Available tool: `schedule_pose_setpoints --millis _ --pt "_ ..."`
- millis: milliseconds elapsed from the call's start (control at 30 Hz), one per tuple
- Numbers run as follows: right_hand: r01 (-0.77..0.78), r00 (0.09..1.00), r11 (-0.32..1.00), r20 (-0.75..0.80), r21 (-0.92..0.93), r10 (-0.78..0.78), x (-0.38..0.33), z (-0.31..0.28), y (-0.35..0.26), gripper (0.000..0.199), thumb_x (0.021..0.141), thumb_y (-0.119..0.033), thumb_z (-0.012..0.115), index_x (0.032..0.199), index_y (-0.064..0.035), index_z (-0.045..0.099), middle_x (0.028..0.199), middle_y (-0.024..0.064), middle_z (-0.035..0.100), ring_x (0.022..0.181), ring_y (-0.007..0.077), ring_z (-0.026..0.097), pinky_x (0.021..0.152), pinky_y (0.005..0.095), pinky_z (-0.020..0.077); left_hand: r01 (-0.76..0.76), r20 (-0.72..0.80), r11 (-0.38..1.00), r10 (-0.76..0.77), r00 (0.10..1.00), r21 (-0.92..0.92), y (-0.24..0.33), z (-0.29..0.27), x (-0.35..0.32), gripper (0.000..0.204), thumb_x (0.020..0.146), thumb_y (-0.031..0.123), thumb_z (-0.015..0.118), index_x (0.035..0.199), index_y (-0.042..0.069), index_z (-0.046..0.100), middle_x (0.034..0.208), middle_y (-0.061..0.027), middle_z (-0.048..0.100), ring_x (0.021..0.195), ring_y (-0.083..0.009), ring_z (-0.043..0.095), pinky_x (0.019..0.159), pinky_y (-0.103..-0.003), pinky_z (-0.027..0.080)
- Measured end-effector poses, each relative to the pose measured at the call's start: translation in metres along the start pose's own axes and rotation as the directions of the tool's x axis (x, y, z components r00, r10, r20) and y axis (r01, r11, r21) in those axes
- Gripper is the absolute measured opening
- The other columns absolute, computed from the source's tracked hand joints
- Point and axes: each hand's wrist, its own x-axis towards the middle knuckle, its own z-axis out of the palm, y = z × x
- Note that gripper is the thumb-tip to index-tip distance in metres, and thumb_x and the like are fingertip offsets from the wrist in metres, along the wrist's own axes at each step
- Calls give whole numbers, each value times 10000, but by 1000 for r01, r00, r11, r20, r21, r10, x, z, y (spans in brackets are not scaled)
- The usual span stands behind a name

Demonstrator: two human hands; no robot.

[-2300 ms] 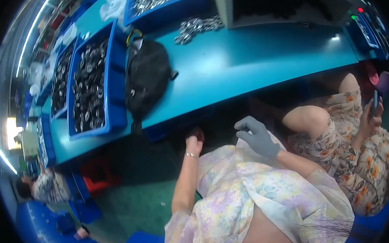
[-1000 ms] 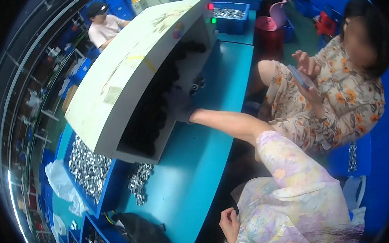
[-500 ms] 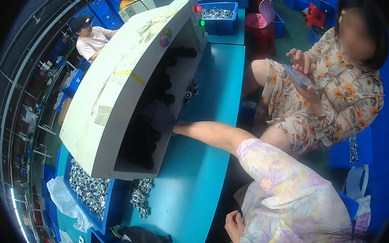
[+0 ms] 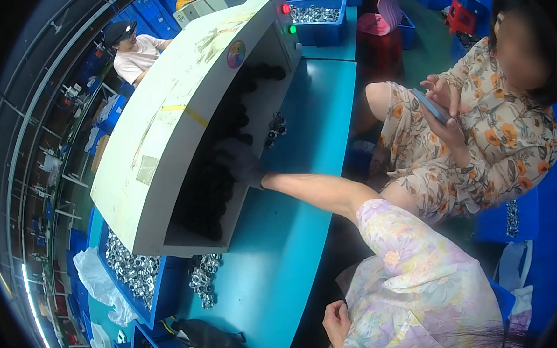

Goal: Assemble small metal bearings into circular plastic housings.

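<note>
My right hand (image 4: 241, 163), in a greyish glove, reaches into the shaded opening of a white curved cabinet (image 4: 155, 137). It is beside a pile of dark round parts (image 4: 207, 207), and shadow hides its fingertips and whatever they touch. My left hand (image 4: 336, 323) is bare and rests low in front of me, past the table edge, its fingers curled in with nothing showing in them. A few shiny metal parts (image 4: 276, 129) lie on the turquoise table (image 4: 258, 258) just outside the opening. Another small heap of shiny parts (image 4: 204, 279) sits by the cabinet's near corner.
A blue bin (image 4: 160, 290) of shiny metal parts stands at the left, a dark bag (image 4: 215, 344) near it. More blue bins (image 4: 321, 34) stand at the far end. On the right sits a person (image 4: 467, 130) holding a phone; another person (image 4: 134, 55) is behind the cabinet.
My right hand has drawn back slightly toward the opening's edge and shows more clearly. My left hand stays in place. The whole view has shifted a little.
</note>
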Motion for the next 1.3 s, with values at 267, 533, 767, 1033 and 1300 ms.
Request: schedule_pose_setpoints --millis 267,533,767,1033,1300 --pt "-305 952 841 149 446 266 -23 -55 -60 189 842 -81 619 1022 -23 630 900 89 651 819 201 611 776 305 494 -58 8 993 59 998 -101 31 -13 -2 118 883 73 574 964 -3 616 812 -114 637 707 -153 598 648 -275 478" --pt "-747 641 498 675 440 365 -136 -90 -140 217 852 -73 631 1055 0 605 919 58 629 765 105 597 675 230 503 -337 -403 862 174 899 -380 113 -67 35 191 947 84 514 1103 -26 505 909 -76 575 738 -108 545 671 -237 464" --pt "-857 445 433 825 279 349 -192 -105 -177 254 834 -22 617 1085 9 597 945 74 630 798 124 604 732 259 521 -285 -312 780 122 942 -556 103 -73 14 174 966 180 529 977 7 515 779 -29 556 672 -75 518 617 -214 432" --pt "-743 451 581 890 333 67 -227 -115 -180 399 774 -29 686 1154 -30 564 989 51 568 849 126 589 774 268 505 -242 -254 564 59 965 -789 86 -57 -25 230 1004 243 446 958 27 512 785 -43 580 651 -90 512 603 -215 416" --pt "-571 526 712 848 408 -64 -249 -120 -183 408 735 -12 694 1118 -51 559 986 63 562 873 142 559 764 271 468 -269 -295 563 46 954 -782 80 -47 -44 231 1005 244 440 963 28 512 796 -43 587 655 -86 514 610 -218 429"
